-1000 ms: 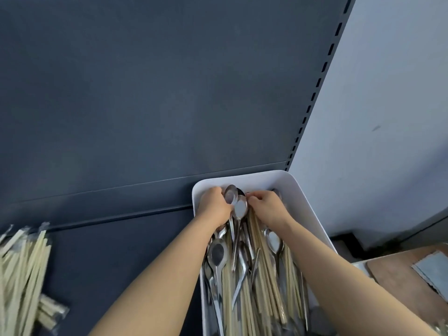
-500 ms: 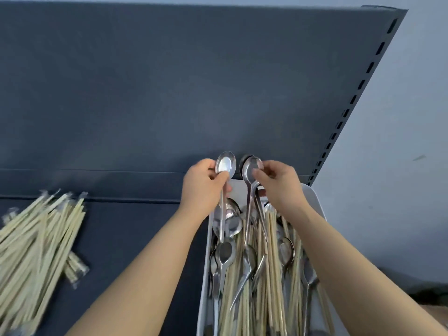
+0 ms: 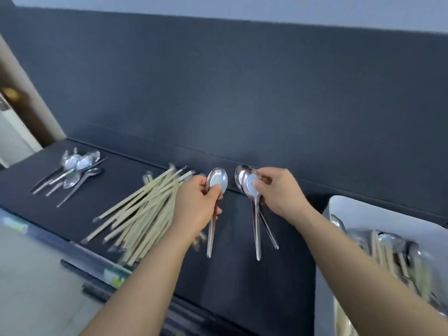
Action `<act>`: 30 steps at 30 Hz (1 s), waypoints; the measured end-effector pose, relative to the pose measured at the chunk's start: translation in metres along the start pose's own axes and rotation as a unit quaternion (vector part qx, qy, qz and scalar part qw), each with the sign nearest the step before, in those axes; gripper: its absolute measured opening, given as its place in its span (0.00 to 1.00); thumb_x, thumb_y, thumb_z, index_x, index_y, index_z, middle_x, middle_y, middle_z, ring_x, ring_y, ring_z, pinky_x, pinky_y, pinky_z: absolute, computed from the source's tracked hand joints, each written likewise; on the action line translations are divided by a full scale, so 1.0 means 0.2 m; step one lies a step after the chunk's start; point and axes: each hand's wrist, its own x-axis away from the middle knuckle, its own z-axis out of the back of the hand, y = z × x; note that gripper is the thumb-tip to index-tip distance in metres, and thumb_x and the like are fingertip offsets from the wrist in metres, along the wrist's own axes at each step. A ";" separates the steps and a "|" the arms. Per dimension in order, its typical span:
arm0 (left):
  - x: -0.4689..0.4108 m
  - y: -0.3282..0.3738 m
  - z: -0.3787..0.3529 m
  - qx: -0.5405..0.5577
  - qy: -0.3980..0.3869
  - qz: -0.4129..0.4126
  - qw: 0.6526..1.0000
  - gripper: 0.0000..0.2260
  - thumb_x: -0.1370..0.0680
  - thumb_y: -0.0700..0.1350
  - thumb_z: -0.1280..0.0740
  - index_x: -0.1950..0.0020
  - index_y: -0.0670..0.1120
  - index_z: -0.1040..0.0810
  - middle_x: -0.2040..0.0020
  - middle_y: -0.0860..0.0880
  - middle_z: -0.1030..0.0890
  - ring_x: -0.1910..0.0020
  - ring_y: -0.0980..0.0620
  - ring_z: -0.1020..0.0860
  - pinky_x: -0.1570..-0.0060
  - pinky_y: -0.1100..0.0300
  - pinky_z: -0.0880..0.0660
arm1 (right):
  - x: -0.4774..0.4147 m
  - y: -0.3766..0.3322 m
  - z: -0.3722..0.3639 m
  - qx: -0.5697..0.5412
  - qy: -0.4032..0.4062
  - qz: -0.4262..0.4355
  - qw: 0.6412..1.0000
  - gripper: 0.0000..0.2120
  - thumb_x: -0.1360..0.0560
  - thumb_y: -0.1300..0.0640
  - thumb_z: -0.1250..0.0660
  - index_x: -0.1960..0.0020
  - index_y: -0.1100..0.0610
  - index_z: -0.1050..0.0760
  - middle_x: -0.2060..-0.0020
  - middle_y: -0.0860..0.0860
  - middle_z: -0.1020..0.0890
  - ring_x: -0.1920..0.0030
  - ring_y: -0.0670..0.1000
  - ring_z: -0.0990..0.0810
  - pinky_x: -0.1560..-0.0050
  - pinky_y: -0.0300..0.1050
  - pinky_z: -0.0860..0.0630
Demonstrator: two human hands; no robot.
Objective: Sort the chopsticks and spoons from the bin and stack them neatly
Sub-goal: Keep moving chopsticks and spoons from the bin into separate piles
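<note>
My left hand [image 3: 197,204] pinches one steel spoon [image 3: 217,181] at the base of its bowl, handle hanging down. My right hand [image 3: 278,192] grips two steel spoons [image 3: 247,181] the same way, bowls overlapping. Both hands hover above the dark shelf [image 3: 242,275]. A loose pile of pale chopsticks [image 3: 145,212] lies left of my left hand. A small heap of spoons [image 3: 75,170] lies at the far left of the shelf. The white bin [image 3: 339,207] at the right holds mixed spoons and chopsticks.
The dark back panel [image 3: 242,105] rises behind the shelf. The shelf's front edge [image 3: 101,267] carries label strips, with pale floor below at the left. A wall edge and doorway stand at the far left.
Both hands lifted their spoons out of the bin and carried them left over the shelf. My view swung left, so the bin now sits at the right and the sorted piles show.
</note>
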 end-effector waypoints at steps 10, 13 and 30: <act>-0.31 -0.50 1.08 -0.090 0.053 0.032 0.994 0.06 0.23 0.42 0.35 0.57 0.40 0.26 0.62 0.43 0.18 0.75 0.54 0.19 0.71 0.59 0.25 | -0.17 -0.64 -1.05 0.016 -0.054 0.010 0.998 0.14 0.24 0.65 0.42 0.68 0.59 0.34 0.74 0.51 0.33 0.73 0.49 0.38 0.71 0.42 0.41; -0.42 -0.61 1.31 -0.096 0.051 0.047 0.993 0.05 0.22 0.41 0.37 0.55 0.39 0.26 0.60 0.44 0.18 0.75 0.54 0.19 0.71 0.61 0.25 | -0.24 -0.76 -1.28 0.015 -0.058 -0.005 0.998 0.10 0.26 0.65 0.42 0.64 0.64 0.29 0.72 0.52 0.31 0.72 0.50 0.37 0.70 0.43 0.41; -1.20 -1.04 1.73 -0.243 0.079 0.077 0.964 0.06 0.23 0.45 0.33 0.58 0.45 0.24 0.63 0.47 0.20 0.61 0.46 0.21 0.60 0.55 0.24 | -0.92 -0.85 -1.99 -0.028 -0.047 -0.150 0.987 0.13 0.25 0.61 0.40 0.68 0.58 0.31 0.73 0.50 0.27 0.72 0.49 0.31 0.76 0.36 0.37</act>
